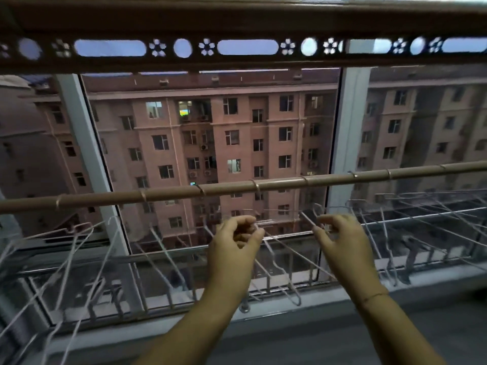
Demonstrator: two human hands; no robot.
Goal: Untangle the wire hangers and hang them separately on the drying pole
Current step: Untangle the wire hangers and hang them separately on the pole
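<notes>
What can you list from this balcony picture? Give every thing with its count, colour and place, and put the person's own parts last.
Drying pole: one, tan, running across the middle, rising to the right.
Wire hangers: many, white, exact count unclear; hooked along the pole and spread below it from left to right.
Wire hanger in hand: one or more, white, between the two hands, below the pole.
Upper beam: one, brown, across the top, with flower-shaped and oval cut-outs.
Window frame: white, behind the pole.
Guard rail: metal, grey, along the sill.
Apartment block: pinkish, outside.
Left hand: pinching wire, centre.
Right hand: pinching wire, right of centre.
Bracelet: one, thin, on the right wrist.
</notes>
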